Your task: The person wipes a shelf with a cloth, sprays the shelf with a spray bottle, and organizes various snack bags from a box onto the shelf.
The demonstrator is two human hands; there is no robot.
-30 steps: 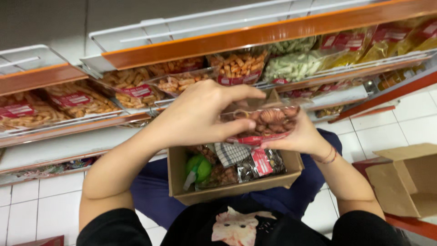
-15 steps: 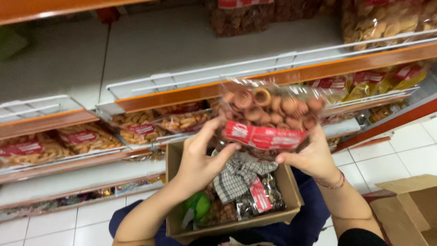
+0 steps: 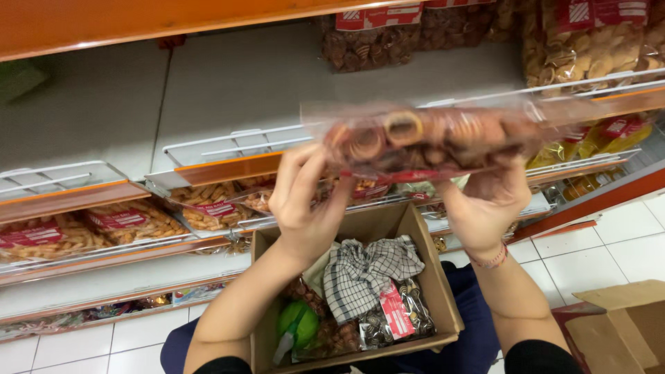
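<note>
Both my hands hold up a clear bag of round brown snacks (image 3: 429, 138) with a red label strip, level and blurred, in front of the shelves. My left hand (image 3: 305, 201) grips its left end from below; my right hand (image 3: 485, 201), a thin bracelet at the wrist, grips its right end. Beneath my arms a brown cardboard box (image 3: 443, 298) rests on my lap. It holds a checked cloth (image 3: 364, 273), a green item (image 3: 298, 322) and more snack packets (image 3: 395, 315).
Orange-edged store shelves with white wire dividers (image 3: 228, 145) run across the view. Snack bags (image 3: 118, 225) fill the lower left shelf and more bags (image 3: 596, 41) sit on the upper right. A bare grey stretch of shelf (image 3: 242, 83) lies upper left. Another cardboard box (image 3: 623, 325) stands on white floor tiles.
My hands lifted the snack bag out of the box and raised it toward the upper shelf, tipping it flat. The view tilted upward.
</note>
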